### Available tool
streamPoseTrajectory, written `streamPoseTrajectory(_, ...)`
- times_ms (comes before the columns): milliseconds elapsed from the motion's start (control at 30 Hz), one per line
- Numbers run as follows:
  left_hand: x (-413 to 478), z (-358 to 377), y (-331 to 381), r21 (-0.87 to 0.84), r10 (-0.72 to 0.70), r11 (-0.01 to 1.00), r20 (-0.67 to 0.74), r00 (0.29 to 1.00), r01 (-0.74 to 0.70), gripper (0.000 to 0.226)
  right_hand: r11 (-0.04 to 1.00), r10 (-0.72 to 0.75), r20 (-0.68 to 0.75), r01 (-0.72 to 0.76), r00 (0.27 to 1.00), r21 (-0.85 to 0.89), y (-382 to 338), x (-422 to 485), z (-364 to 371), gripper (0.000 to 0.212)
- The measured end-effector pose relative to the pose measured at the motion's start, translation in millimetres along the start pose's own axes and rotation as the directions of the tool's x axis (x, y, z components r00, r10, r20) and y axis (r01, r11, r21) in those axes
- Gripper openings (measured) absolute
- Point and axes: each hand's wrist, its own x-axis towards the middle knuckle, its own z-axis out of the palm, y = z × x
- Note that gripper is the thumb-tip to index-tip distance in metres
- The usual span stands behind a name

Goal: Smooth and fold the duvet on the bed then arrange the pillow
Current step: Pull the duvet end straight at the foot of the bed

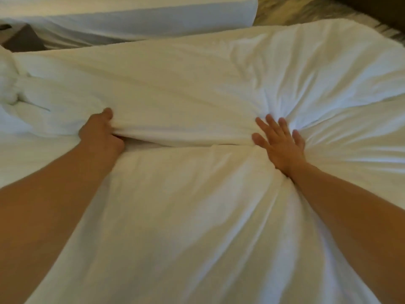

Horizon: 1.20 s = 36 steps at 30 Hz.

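A white duvet point(175, 80) covers nearly the whole view, with a thick folded layer lying across the middle of the bed and a flatter layer below it. My left hand point(99, 132) is shut on the near edge of that folded layer, thumb on top and fingers tucked under. My right hand point(279, 143) lies flat with fingers spread, pressing down on the duvet where creases fan out to the right. A bunched white lump point(8, 84) sits at the far left edge; I cannot tell if it is a pillow.
A second white bed point(131, 16) runs across the top left. A dark bedside unit point(22, 38) stands in the gap between the beds. Patterned carpet point(295, 9) and a dark piece of furniture show at the top right.
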Motion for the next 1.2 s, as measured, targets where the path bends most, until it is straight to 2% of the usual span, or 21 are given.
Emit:
streamPoseTrajectory(33, -3, -3, 9, -0.006, 0.035, 0.999, -0.059, 0.998, -0.036, 0.037, 1.0, 0.013, -0.003, -0.013, 1.0, -0.027, -2, 2, 0, 0.06)
streamPoseTrajectory(100, -26, -18, 7, -0.033, 0.066, 0.997, -0.059, 0.996, -0.068, 0.035, 0.997, 0.02, 0.002, -0.02, 1.0, -0.072, -7, 3, -2, 0.063)
streamPoseTrajectory(233, -64, -68, -60, -0.079, 0.061, 0.995, -0.025, 0.998, -0.063, 0.048, 0.992, 0.059, 0.015, -0.057, 0.998, -0.109, -18, -8, -13, 0.062)
streamPoseTrajectory(267, -64, -70, -69, -0.083, 0.059, 0.995, -0.024, 0.998, -0.061, 0.052, 0.994, 0.076, -0.037, -0.078, 0.996, -0.076, -27, -13, -19, 0.061)
streamPoseTrajectory(333, -58, -64, -68, -0.082, 0.042, 0.996, -0.008, 0.999, -0.043, 0.053, 0.983, 0.158, -0.255, -0.129, 0.954, 0.127, -65, -26, -30, 0.063)
streamPoseTrajectory(367, -56, -62, -65, -0.078, 0.025, 0.997, 0.003, 1.0, -0.024, 0.056, 0.973, 0.154, -0.353, -0.081, 0.923, 0.214, -96, -36, -31, 0.063)
streamPoseTrajectory(400, -52, -63, -63, -0.078, 0.002, 0.997, 0.021, 1.0, 0.0, 0.06, 0.978, 0.07, -0.399, 0.017, 0.914, 0.21, -134, -47, -29, 0.063)
streamPoseTrajectory(433, -51, -64, -63, -0.09, -0.014, 0.996, 0.036, 0.999, 0.017, 0.063, 0.981, -0.066, -0.376, 0.129, 0.924, 0.145, -172, -58, -21, 0.064)
streamPoseTrajectory(467, -49, -66, -62, -0.101, -0.034, 0.994, 0.059, 0.998, 0.04, 0.063, 0.971, -0.193, -0.297, 0.224, 0.935, 0.076, -205, -67, -8, 0.065)
streamPoseTrajectory(500, -51, -67, -61, -0.116, -0.064, 0.99, 0.083, 0.994, 0.074, 0.06, 0.963, -0.259, -0.183, 0.268, 0.948, 0.023, -228, -74, 11, 0.068)
streamPoseTrajectory(567, -52, -66, -52, -0.139, -0.118, 0.981, 0.114, 0.987, 0.133, 0.054, 0.974, -0.225, -0.026, 0.224, 0.974, -0.046, -240, -75, 48, 0.073)
streamPoseTrajectory(633, -51, -64, -37, -0.154, -0.121, 0.979, 0.067, 0.99, 0.13, 0.052, 0.989, -0.139, -0.009, 0.138, 0.99, -0.051, -225, -68, 69, 0.077)
streamPoseTrajectory(767, -27, -89, 29, -0.1, -0.087, 0.992, -0.066, 0.994, 0.08, 0.041, 0.989, -0.126, -0.032, 0.124, 0.991, -0.078, -218, -64, 77, 0.078)
streamPoseTrajectory(833, -18, -114, 71, 0.06, 0.032, 0.998, -0.203, 0.979, -0.02, 0.04, 0.987, -0.143, -0.051, 0.138, 0.988, -0.081, -220, -65, 78, 0.078)
streamPoseTrajectory(900, -17, -137, 94, 0.153, 0.141, 0.982, -0.237, 0.961, -0.106, 0.047, 0.987, -0.145, -0.049, 0.141, 0.988, -0.079, -221, -65, 78, 0.078)
streamPoseTrajectory(967, -19, -154, 86, 0.191, 0.12, 0.978, -0.212, 0.97, -0.079, 0.054, 0.987, -0.141, -0.029, 0.138, 0.99, -0.086, -221, -66, 77, 0.078)
streamPoseTrajectory(1033, -13, -165, 63, 0.226, 0.089, 0.974, -0.256, 0.962, -0.03, 0.059, 0.986, -0.139, -0.018, 0.137, 0.99, -0.091, -223, -65, 74, 0.078)
streamPoseTrajectory(1100, -6, -168, 46, 0.269, 0.139, 0.961, -0.271, 0.952, -0.064, 0.057, 0.986, -0.14, 0.018, 0.141, 0.99, -0.09, -222, -62, 72, 0.077)
streamPoseTrajectory(1200, 11, -171, 37, 0.327, 0.188, 0.938, -0.195, 0.962, -0.117, 0.05, 0.993, -0.06, 0.049, 0.064, 0.997, -0.1, -226, -64, 66, 0.075)
